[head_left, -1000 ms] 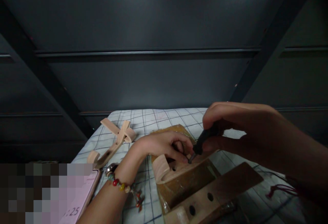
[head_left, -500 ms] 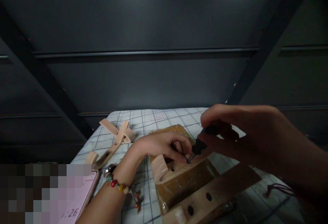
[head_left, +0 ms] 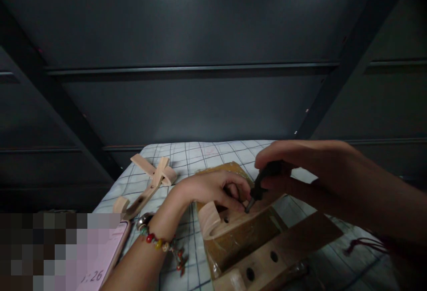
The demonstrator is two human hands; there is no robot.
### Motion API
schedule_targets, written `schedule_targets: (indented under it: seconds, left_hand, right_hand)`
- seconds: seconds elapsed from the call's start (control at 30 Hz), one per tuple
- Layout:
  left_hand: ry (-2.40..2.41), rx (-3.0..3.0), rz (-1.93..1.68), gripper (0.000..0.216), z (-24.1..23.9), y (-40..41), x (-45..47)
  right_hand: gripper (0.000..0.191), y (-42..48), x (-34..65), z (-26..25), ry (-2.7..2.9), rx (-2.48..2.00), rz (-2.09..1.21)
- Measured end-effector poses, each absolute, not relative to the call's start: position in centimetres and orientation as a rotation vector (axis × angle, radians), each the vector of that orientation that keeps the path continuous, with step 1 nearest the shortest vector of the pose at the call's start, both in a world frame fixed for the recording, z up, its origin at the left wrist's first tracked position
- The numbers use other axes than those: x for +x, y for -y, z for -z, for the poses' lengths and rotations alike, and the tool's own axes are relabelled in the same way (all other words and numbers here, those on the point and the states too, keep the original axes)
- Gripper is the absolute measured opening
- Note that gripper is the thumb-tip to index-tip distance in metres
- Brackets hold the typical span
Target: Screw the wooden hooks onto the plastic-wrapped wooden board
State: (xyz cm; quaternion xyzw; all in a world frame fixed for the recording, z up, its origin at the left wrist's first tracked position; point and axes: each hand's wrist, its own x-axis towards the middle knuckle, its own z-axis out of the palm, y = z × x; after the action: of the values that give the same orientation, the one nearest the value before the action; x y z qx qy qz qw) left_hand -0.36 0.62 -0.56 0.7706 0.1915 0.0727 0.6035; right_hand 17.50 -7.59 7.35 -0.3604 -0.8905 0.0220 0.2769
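My right hand (head_left: 300, 166) is closed around the dark handle of a screwdriver (head_left: 256, 193). The screwdriver slants down to the left, and its metal tip meets a pale wooden hook piece (head_left: 211, 221) with a curled end and a dark hole. My left hand (head_left: 216, 189) lies over that piece, its fingers curled and its thumb and fingertip pinched close by the tip; what they pinch is hidden. Under the wood is a brown slab (head_left: 240, 244) in clear plastic wrap. Nearer to me, a second wooden piece (head_left: 262, 262) with two dark holes lies across the slab.
Crossed wooden hook pieces (head_left: 156, 177) lie on the checked cloth (head_left: 187, 151) at the left. A phone (head_left: 100, 255) with a lit screen, partly pixelated, is at the lower left. Dark panels (head_left: 200, 104) rise behind the table.
My right hand has shifted slightly left and its fingers have turned on the screwdriver handle. The tip stays at about the same spot. My left hand has hardly moved.
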Motion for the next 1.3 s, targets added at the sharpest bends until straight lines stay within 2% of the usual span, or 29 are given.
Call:
schedule_targets:
  seconds: [0.27,0.4,0.57,0.73,1.0,1.1,1.23,1.3]
  left_hand:
    - [-0.430,1.779,-0.126,0.023,0.6,-0.6,-0.4]
    - [-0.434,1.796,-0.142,0.022,0.6,-0.6,-0.5]
    - [-0.425,1.803,-0.140,0.021,0.6,-0.6,-0.4]
    - [-0.420,1.803,-0.145,0.019,0.6,-0.6,-0.3]
    - [-0.425,1.811,-0.168,0.019,0.6,-0.6,-0.4]
    - [-0.427,1.806,-0.164,0.020,0.5,-0.6,-0.3]
    - [-0.407,1.790,-0.130,0.020,0.5,-0.6,-0.3]
    - [-0.398,1.781,-0.120,0.019,0.6,-0.6,-0.3]
  right_hand:
    - [0.013,7.4,17.9,-6.7,2.326,-1.038,0.037]
    - [0.001,7.3,17.7,-6.9,2.340,-0.975,-0.067]
    - [0.006,7.3,17.5,-7.3,2.395,-0.908,-0.211]
    - [0.023,7.6,17.7,-7.5,2.477,-0.833,-0.161]
    - [0.005,8.2,16.8,-7.1,2.418,-0.864,0.016]
    - [0.014,7.9,16.7,-6.9,2.387,-0.915,0.032]
    - [0.006,7.3,17.3,-6.7,2.300,-0.966,0.011]
    - [0.013,7.1,17.8,-6.7,2.312,-0.935,-0.049]
